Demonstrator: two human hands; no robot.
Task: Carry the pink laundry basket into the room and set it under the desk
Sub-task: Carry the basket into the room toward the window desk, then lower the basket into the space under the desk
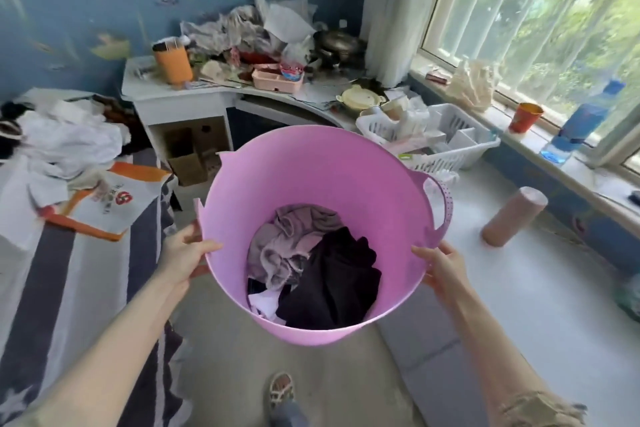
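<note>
I hold the pink laundry basket (304, 184) in the air in front of me, tilted so its inside shows. Black and lilac clothes (311, 270) lie at its bottom. My left hand (185, 255) grips the near-left rim, thumb inside. My right hand (441, 270) grips the near-right rim. The white desk (180, 104) stands ahead in the corner, its top piled with clutter. The dark opening under the desk (242, 128) lies just beyond the basket, partly hidden by it.
A bed with a striped cover (69, 270) and heaped clothes fills the left. A cardboard box (188, 163) sits in the desk's left shelf. A white plastic basket (446, 142), a pink cylinder (514, 217) and a windowsill with bottles are on the right. My foot (282, 390) stands on grey floor.
</note>
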